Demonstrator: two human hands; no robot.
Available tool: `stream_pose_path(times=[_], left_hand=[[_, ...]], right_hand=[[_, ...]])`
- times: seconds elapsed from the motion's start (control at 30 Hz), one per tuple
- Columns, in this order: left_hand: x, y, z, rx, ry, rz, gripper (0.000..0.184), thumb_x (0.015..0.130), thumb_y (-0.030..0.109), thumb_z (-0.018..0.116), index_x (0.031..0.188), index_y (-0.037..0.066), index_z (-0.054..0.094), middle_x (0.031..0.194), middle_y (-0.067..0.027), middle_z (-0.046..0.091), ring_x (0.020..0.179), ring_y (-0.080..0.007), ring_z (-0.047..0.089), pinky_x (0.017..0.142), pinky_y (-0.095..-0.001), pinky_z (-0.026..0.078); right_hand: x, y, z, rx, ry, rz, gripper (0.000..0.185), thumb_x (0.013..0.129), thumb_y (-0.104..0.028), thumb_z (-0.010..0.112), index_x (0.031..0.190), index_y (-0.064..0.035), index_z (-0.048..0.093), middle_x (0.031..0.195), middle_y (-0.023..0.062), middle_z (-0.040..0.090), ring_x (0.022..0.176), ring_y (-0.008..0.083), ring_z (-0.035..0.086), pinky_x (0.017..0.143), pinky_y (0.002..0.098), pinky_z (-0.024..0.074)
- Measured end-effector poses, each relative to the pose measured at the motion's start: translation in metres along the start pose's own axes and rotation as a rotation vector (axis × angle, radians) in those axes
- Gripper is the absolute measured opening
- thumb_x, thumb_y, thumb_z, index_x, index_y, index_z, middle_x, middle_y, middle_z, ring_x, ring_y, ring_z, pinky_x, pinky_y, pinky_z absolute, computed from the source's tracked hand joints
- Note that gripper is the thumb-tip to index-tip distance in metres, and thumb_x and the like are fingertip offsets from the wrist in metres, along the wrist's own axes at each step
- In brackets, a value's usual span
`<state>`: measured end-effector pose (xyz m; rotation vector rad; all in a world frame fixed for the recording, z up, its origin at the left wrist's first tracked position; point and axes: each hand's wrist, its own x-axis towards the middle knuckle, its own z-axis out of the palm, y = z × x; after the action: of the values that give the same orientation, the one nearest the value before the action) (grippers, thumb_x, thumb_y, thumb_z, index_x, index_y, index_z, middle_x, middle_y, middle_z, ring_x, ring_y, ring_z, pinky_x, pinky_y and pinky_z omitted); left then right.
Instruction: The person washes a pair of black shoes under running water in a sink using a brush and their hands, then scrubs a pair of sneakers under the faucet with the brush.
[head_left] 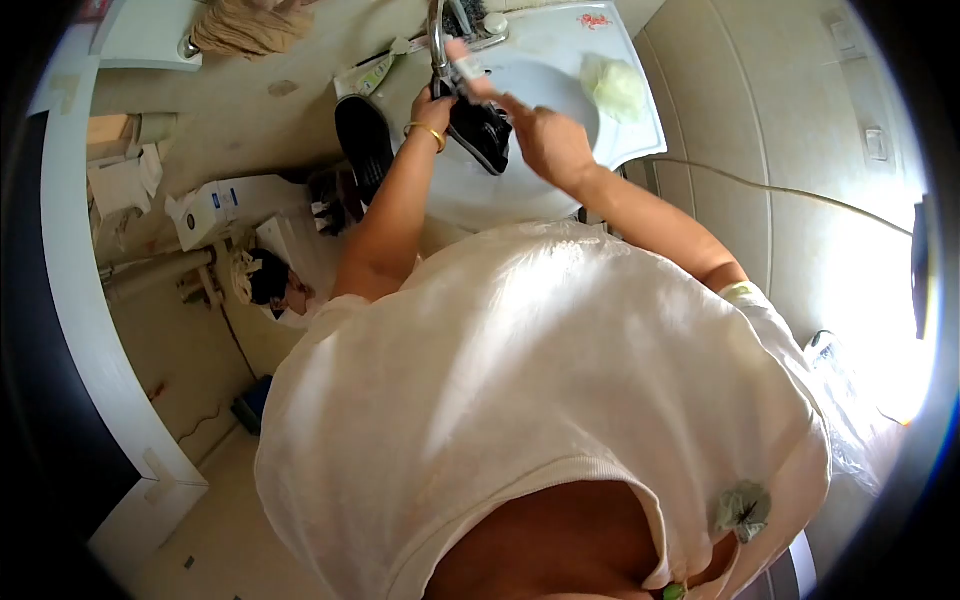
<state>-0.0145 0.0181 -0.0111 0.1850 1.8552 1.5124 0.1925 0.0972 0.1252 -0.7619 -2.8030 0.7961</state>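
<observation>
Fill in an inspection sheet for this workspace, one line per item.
Surface: white sink, red marks near its far right corner.
Items in use: black shoe over the basin; brush-like tool, blurred; second dark shoe at the sink's left edge.
Clutter: tube left of the tap; pale crumpled item, right side.
Hands: left hand grips the black shoe; right hand holds the tool.
Cables: thin cable or hose along the right wall.
Surroundings: tiled wall right; tan cloth hanging left.

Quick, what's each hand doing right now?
Left hand: closed, holding a black shoe.
Right hand: closed, holding a blurred brush-like thing.
</observation>
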Motion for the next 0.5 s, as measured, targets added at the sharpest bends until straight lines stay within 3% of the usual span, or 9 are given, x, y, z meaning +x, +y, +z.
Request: stream_pose_path(times=[0.03,0.07,0.17,0.2,0.3,0.33,0.5], left_hand=[[-0.010,0.007,0.001,-0.109,0.042,-0.060,0.035,0.073,0.003,0.059,0.108,0.004,0.056,0.094,-0.0117,0.061,0.078,-0.0221,0.060,0.068,-0.0336,0.049],[-0.019,0.014,0.002,-0.261,0.020,-0.070,0.036,0.074,0.000,0.058,0.109,0.006,0.054,0.094,-0.0144,0.060,0.077,-0.0259,0.061,0.065,-0.0389,0.052],[-0.034,0.027,-0.004,-0.241,0.002,-0.208,0.037,0.074,-0.003,0.052,0.110,0.006,0.051,0.095,-0.0152,0.058,0.080,-0.0280,0.061,0.063,-0.0433,0.054],[-0.033,0.020,-0.008,-0.349,-0.005,-0.221,0.040,0.072,-0.007,0.048,0.109,0.006,0.051,0.097,-0.0139,0.057,0.088,-0.0299,0.059,0.071,-0.0456,0.053],[-0.012,-0.017,-0.027,-0.788,-0.287,-0.220,0.034,0.076,0.001,0.049,0.110,0.002,0.051,0.109,-0.0161,0.057,0.104,-0.0331,0.053,0.090,-0.0495,0.043],[-0.014,-0.019,-0.029,-0.818,-0.328,-0.194,0.032,0.075,0.004,0.049,0.107,-0.001,0.052,0.111,-0.0169,0.056,0.105,-0.0338,0.052,0.095,-0.0494,0.039],[-0.028,-0.029,-0.026,-0.811,-0.259,-0.217,0.039,0.076,0.006,0.047,0.114,-0.002,0.049,0.113,-0.0179,0.055,0.110,-0.0348,0.049,0.096,-0.0503,0.038]], right_hand=[[-0.009,-0.005,-0.002,-0.011,-0.009,-0.048,0.036,0.087,-0.014,0.046,0.122,-0.0207,0.048,0.075,0.0176,0.061,0.068,0.0362,0.059,0.060,0.0439,0.0479],[-0.012,-0.006,0.002,0.033,0.002,-0.072,0.036,0.087,-0.014,0.046,0.122,-0.0204,0.049,0.078,0.0173,0.062,0.069,0.0366,0.059,0.061,0.0442,0.0477],[0.006,0.005,0.012,0.130,0.025,0.008,0.035,0.088,-0.015,0.045,0.122,-0.0200,0.049,0.080,0.0175,0.062,0.071,0.0369,0.059,0.061,0.0442,0.0474],[0.009,0.007,0.015,0.126,-0.054,0.110,0.033,0.089,-0.017,0.043,0.121,-0.0196,0.049,0.079,0.0185,0.062,0.072,0.0382,0.058,0.062,0.0444,0.0469],[-0.003,0.031,0.030,0.100,-0.107,0.095,0.033,0.090,-0.017,0.041,0.122,-0.0219,0.049,0.078,0.0196,0.061,0.073,0.0388,0.058,0.062,0.0446,0.0464],[-0.010,0.038,0.034,0.090,-0.150,0.126,0.034,0.090,-0.015,0.041,0.122,-0.0228,0.049,0.079,0.0191,0.061,0.073,0.0384,0.058,0.062,0.0442,0.0464],[-0.006,0.028,0.037,0.121,-0.092,0.079,0.036,0.088,-0.012,0.043,0.122,-0.0208,0.047,0.083,0.0182,0.062,0.074,0.0374,0.059,0.062,0.0450,0.0472]])
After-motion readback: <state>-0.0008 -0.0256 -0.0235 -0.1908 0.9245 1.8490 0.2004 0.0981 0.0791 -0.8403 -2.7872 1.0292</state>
